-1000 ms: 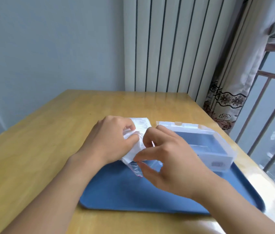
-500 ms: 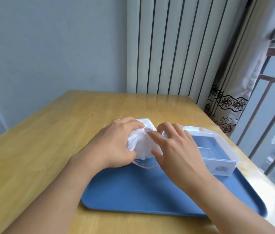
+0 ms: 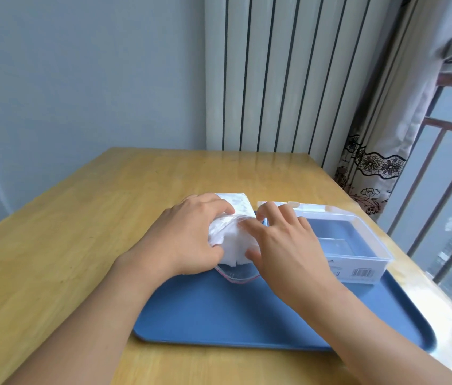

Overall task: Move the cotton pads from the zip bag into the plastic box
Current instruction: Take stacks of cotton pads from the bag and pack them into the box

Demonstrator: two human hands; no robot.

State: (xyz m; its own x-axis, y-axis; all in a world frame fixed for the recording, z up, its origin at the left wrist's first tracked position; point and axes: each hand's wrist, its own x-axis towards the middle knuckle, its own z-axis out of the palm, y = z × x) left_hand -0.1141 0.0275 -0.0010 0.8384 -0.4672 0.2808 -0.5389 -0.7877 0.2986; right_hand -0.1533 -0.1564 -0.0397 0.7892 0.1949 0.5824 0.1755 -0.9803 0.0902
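From the head camera, the zip bag (image 3: pixel 236 275) lies on the blue tray (image 3: pixel 219 315) atop the wooden desk (image 3: pixel 80 218), its open mouth toward the person and its long axis running away from them. The left hand (image 3: pixel 188 240) grips the bag's left side, fingers curled round the plastic. The right hand (image 3: pixel 283 240) closes on the stack of white cotton pads (image 3: pixel 233 245), thumb under the near edge and fingers over the top; the pads are still in the bag. The clear plastic box (image 3: pixel 358 245) sits open just to the right, touching the right hand's side of things, so the right hand is nearer and the coming lift probably runs rightward.
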